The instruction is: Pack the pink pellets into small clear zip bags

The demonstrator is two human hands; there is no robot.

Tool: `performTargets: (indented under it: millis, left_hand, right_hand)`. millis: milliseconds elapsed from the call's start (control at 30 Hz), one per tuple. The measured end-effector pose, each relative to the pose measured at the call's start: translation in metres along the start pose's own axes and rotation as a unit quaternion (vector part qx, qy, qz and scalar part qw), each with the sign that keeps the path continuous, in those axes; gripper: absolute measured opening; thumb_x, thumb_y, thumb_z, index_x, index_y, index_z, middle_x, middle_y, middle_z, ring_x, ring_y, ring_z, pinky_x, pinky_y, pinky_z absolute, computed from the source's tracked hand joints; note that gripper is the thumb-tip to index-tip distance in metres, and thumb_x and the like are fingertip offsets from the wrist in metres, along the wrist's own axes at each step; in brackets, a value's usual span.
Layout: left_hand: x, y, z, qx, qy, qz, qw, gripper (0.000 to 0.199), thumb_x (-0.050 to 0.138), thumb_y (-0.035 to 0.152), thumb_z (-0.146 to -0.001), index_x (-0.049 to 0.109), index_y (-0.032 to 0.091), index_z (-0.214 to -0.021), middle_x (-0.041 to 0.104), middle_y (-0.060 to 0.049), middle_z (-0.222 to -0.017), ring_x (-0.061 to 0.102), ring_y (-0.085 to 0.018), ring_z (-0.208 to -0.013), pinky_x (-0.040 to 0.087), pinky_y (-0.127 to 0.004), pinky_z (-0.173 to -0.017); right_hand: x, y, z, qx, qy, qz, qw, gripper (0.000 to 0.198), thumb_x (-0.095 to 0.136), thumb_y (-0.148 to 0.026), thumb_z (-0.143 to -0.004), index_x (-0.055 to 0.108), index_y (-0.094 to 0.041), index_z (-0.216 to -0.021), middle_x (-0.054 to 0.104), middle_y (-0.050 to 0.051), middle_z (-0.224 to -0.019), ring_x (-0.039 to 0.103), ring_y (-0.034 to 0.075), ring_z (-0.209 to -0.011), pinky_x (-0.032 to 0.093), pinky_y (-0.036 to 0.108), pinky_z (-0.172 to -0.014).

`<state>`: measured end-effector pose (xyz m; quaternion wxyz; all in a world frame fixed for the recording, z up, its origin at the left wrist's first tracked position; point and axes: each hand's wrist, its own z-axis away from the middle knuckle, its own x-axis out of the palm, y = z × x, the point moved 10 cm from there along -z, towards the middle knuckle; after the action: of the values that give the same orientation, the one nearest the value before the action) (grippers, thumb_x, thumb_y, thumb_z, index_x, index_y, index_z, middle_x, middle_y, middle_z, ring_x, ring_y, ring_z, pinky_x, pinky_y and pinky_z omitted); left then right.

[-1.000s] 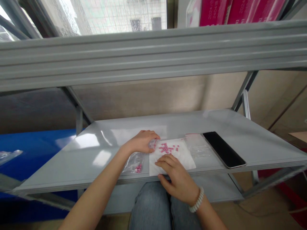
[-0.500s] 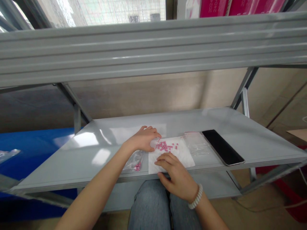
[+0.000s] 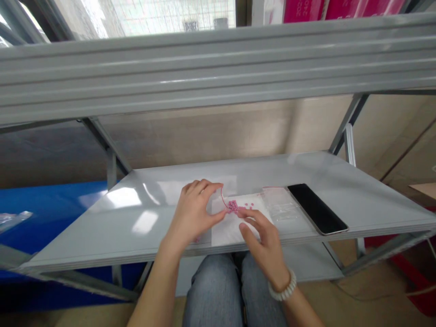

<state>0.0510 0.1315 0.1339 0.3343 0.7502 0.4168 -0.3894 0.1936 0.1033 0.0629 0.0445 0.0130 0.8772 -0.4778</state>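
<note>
— Right, where do the small pink tablets (image 3: 233,206) lie?

— Heaped on a white sheet of paper (image 3: 227,231) near the front edge of the pale grey metal shelf (image 3: 143,222), with a few strays (image 3: 251,204) scattered just to the right of the heap.

— And the hands?

— Both are raised over the sheet. The left hand (image 3: 193,213) pinches a small clear plastic zip bag with a red strip at its mouth (image 3: 223,200), thumb below and fingers curled above; the bag's mouth stands right beside the heap. The right hand (image 3: 264,236) is loosely curled, its fingertips (image 3: 242,211) touching down at the tablets' edge. Whether it grips a tablet I cannot tell.

— Anything else on the wrist?

— A white beaded bracelet (image 3: 282,290) on the right one.

— What lies further out?

— More clear zip bags (image 3: 281,206) lie flat just right of the sheet, and beyond them a black slab-shaped phone (image 3: 316,209), face up. Below the shelf's edge show knees in blue jeans (image 3: 218,290). Left is a blue surface (image 3: 41,204), and above, the upper shelf beam (image 3: 218,68) with magenta boxes (image 3: 320,7) on top.
</note>
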Motion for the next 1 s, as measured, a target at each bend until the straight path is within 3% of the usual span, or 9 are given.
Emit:
performTargets:
  millis: [100, 167, 233, 300, 367, 467, 667, 800, 1000]
  left_hand:
    - [-0.005, 0.028, 0.033, -0.085, 0.112, 0.121, 0.983, 0.049, 0.078, 0.031, -0.072, 0.061, 0.024, -0.117, 0.063, -0.006, -0.102, 0.057, -0.029, -0.097, 0.042, -0.042, -0.088]
    - [0.006, 0.039, 0.051, -0.149, 0.144, 0.203, 0.957, 0.055, 0.081, 0.029, -0.067, 0.061, 0.024, -0.117, 0.061, -0.007, -0.099, 0.057, -0.029, -0.092, 0.043, -0.039, -0.082]
    - [0.023, 0.043, 0.062, -0.196, 0.136, 0.304, 0.922, 0.073, 0.084, 0.024, -0.061, 0.055, 0.025, -0.128, 0.059, -0.004, -0.095, 0.056, -0.025, -0.086, 0.043, -0.036, -0.078]
    - [0.038, 0.041, 0.067, -0.221, 0.101, 0.401, 0.884, 0.086, 0.086, 0.022, -0.058, 0.049, 0.027, -0.136, 0.054, 0.001, -0.087, 0.053, -0.020, -0.076, 0.043, -0.031, -0.072]
    - [0.045, 0.035, 0.069, -0.225, 0.075, 0.482, 0.843, 0.075, 0.084, 0.029, -0.065, 0.052, 0.027, -0.133, 0.050, 0.003, -0.082, 0.050, -0.016, -0.071, 0.043, -0.028, -0.067]
    - [0.047, 0.028, 0.070, -0.220, 0.063, 0.551, 0.802, 0.031, 0.073, 0.041, -0.080, 0.068, 0.023, -0.105, 0.054, 0.000, -0.078, 0.053, -0.016, -0.071, 0.045, -0.027, -0.067]
    - [0.050, 0.027, 0.072, -0.231, 0.067, 0.545, 0.803, 0.021, 0.072, 0.035, -0.082, 0.068, 0.019, -0.069, 0.061, -0.001, -0.068, 0.055, -0.016, -0.068, 0.043, -0.025, -0.066]
    - [0.050, 0.029, 0.073, -0.222, 0.077, 0.563, 0.793, 0.026, 0.072, 0.035, -0.082, 0.062, 0.018, -0.064, 0.052, 0.002, -0.062, 0.046, -0.013, -0.061, 0.038, -0.023, -0.059]
    - [0.045, 0.039, 0.072, -0.186, 0.092, 0.550, 0.809, 0.021, 0.066, 0.026, -0.083, 0.060, 0.017, -0.065, 0.046, 0.004, -0.060, 0.043, -0.011, -0.057, 0.036, -0.021, -0.055]
  right_hand:
    - [-0.005, 0.003, 0.003, 0.075, 0.019, -0.093, 0.993, 0.042, 0.067, -0.031, -0.085, 0.059, -0.021, -0.125, 0.068, 0.011, -0.115, 0.066, 0.025, -0.105, 0.059, 0.038, -0.085]
    - [-0.006, 0.001, 0.005, 0.104, 0.016, -0.115, 0.988, 0.035, 0.072, -0.033, -0.080, 0.064, -0.021, -0.112, 0.071, 0.008, -0.104, 0.068, 0.023, -0.096, 0.059, 0.034, -0.080]
    - [-0.008, 0.003, 0.006, 0.140, 0.014, -0.140, 0.980, 0.017, 0.071, -0.033, -0.081, 0.067, -0.019, -0.090, 0.071, 0.004, -0.080, 0.067, 0.018, -0.073, 0.057, 0.029, -0.068]
    - [-0.009, 0.007, 0.007, 0.173, 0.007, -0.172, 0.970, 0.019, 0.068, -0.035, -0.084, 0.064, -0.019, -0.075, 0.066, 0.000, -0.063, 0.060, 0.014, -0.056, 0.052, 0.025, -0.056]
    - [-0.012, 0.008, 0.007, 0.183, 0.001, -0.187, 0.965, 0.022, 0.070, -0.036, -0.083, 0.064, -0.018, -0.072, 0.062, -0.002, -0.057, 0.055, 0.012, -0.050, 0.048, 0.023, -0.051]
    - [-0.016, 0.007, 0.006, 0.178, -0.012, -0.169, 0.969, 0.020, 0.072, -0.035, -0.082, 0.066, -0.018, -0.073, 0.063, -0.001, -0.056, 0.056, 0.012, -0.050, 0.048, 0.022, -0.049]
    - [-0.021, -0.002, 0.007, 0.138, -0.012, -0.101, 0.985, 0.013, 0.072, -0.029, -0.081, 0.069, -0.018, -0.075, 0.069, 0.001, -0.066, 0.061, 0.013, -0.056, 0.051, 0.022, -0.054]
    - [-0.016, 0.004, 0.011, 0.154, -0.054, -0.145, 0.976, 0.017, 0.076, -0.026, -0.077, 0.067, -0.020, -0.090, 0.067, -0.002, -0.066, 0.059, 0.011, -0.055, 0.048, 0.020, -0.052]
    - [-0.012, 0.005, 0.011, 0.137, -0.077, -0.163, 0.974, 0.011, 0.074, -0.023, -0.077, 0.064, -0.019, -0.073, 0.060, -0.003, -0.060, 0.048, 0.009, -0.052, 0.038, 0.019, -0.049]
